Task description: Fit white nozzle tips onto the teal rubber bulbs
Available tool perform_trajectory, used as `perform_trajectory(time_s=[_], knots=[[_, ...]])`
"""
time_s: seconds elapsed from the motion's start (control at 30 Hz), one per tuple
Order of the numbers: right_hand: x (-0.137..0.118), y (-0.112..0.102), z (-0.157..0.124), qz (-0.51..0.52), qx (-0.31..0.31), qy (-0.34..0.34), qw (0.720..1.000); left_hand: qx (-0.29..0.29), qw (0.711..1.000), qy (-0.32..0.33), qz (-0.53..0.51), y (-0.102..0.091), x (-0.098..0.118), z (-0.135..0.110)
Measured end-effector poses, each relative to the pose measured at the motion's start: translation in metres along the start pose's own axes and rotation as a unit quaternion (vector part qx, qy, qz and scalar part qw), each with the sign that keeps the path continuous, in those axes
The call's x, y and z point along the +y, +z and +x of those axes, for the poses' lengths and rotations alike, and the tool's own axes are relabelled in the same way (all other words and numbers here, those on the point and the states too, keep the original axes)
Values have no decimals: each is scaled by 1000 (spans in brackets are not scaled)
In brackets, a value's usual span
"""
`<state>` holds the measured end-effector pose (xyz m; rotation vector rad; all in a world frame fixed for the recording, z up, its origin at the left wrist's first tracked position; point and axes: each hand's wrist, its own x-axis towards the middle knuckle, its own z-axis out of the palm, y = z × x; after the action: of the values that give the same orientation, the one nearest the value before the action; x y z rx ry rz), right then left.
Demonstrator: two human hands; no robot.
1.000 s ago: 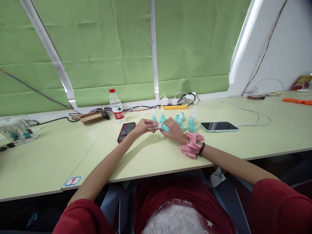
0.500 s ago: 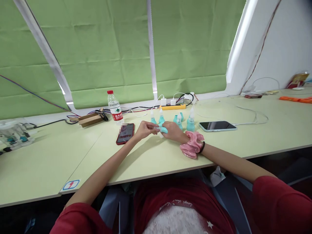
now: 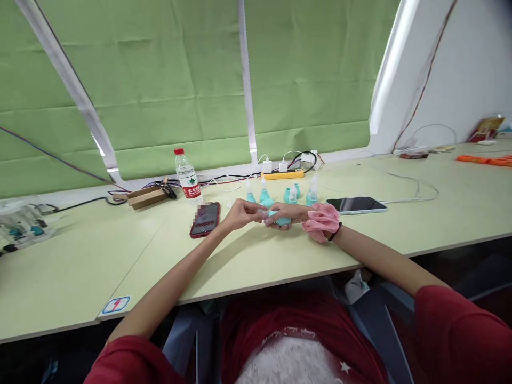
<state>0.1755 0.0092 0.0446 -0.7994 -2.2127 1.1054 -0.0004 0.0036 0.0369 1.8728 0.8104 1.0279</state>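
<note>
My right hand (image 3: 295,212) is wrapped round a teal squeeze bulb (image 3: 283,221) of a nasal aspirator, held sideways just above the table. At its left end sits a clear nozzle (image 3: 263,212), pinched by the fingertips of my left hand (image 3: 242,214). How firmly nozzle and bulb are joined is hidden by the fingers. Just beyond my hands stand several nasal aspirators (image 3: 312,196) with clear tips. Among them are bare teal bulbs (image 3: 296,190), and another teal bulb (image 3: 266,202) shows right behind my fingers.
Left of my hands lie a red-cased phone (image 3: 206,220) and a water bottle (image 3: 188,178) standing upright. A second phone (image 3: 357,205) lies to the right, with a white cable. Behind are a yellow power strip (image 3: 283,175), cords and an open cardboard box (image 3: 148,197).
My right hand has turned over, so its fingers now curl under the bulb and more of the bulb shows. My left hand keeps its pinch in nearly the same place.
</note>
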Motion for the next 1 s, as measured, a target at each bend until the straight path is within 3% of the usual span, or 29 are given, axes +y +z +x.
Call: perform_trajectory(time_s=[0.07, 0.17, 0.23, 0.33, 0.53, 0.7, 0.83, 0.93, 1.0], knots=[[-7, 2, 3, 64, -43, 6, 997, 63, 997, 18, -36, -1, -1, 3], [-11, 8, 6, 124, 74, -51, 988, 111, 993, 24, 25, -5, -12, 7], [-6, 11, 7, 126, 153, -71, 978, 71, 982, 20, 174, -7, -23, 6], [7, 11, 9, 97, 184, -59, 976, 3, 937, 14, 350, -4, -36, 2], [17, 14, 9, -54, 194, -82, 976, 4, 892, 58, 448, 6, -32, -3], [20, 18, 8, -215, 247, -113, 938, -21, 901, 80, 426, 19, -31, -3], [19, 18, 7, -279, 271, -103, 915, 41, 929, 55, 363, 12, -26, 0], [18, 17, 7, -317, 283, -77, 902, 118, 972, 16, 205, -3, -19, 3], [19, 17, 8, -344, 272, -47, 898, 133, 990, -17, 49, -10, -15, 5]])
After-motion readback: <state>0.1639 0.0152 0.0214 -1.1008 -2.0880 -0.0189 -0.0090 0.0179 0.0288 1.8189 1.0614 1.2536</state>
